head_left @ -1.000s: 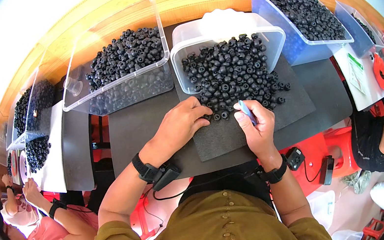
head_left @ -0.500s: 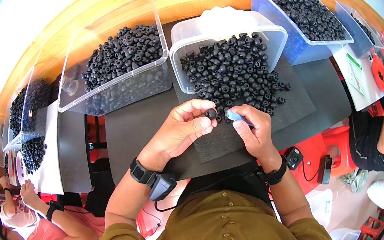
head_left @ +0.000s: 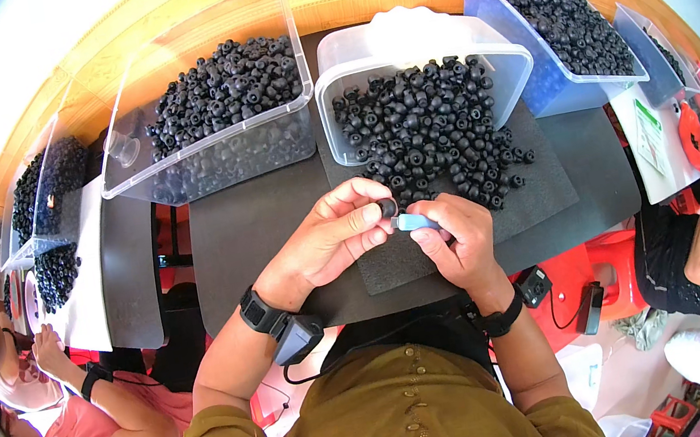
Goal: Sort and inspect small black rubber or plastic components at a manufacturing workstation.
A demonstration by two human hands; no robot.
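1. While the left hand [head_left: 330,235] grips a small, round, black bead with a hole [head_left: 387,207] between thumb and index finger, the right hand [head_left: 458,234] closes around a short, flat-sided, light-blue tool [head_left: 417,222] with a small metal-looking end.

2. The held bead is up in the air, seen over the left part of a flat, dark-grey, felt-like mat [head_left: 541,163], nearer the mat's left edge than its right one.

3. The tool's long axis runs roughly level with the near edge of the dark-grey, flat-topped bench [head_left: 240,208], its metal-looking end pointing left. From that end the bead lies just beside it, leftward and slightly toward the bench's far edge; whether the two touch cannot be told.

4. The left hand is the nearer one to the bead, since it holds it; the right fingertips stand close by, on the bead's right.

5. Beyond both hands, a heap of loose black beads [head_left: 428,134] spills from a clear, rectangular plastic tub [head_left: 506,91], tipped with its mouth toward the bench's near edge.

6. Toward the bench's far edge stand a clear plastic bin [head_left: 208,149] on the left and a bluish plastic bin [head_left: 548,89] on the right, both holding more beads.
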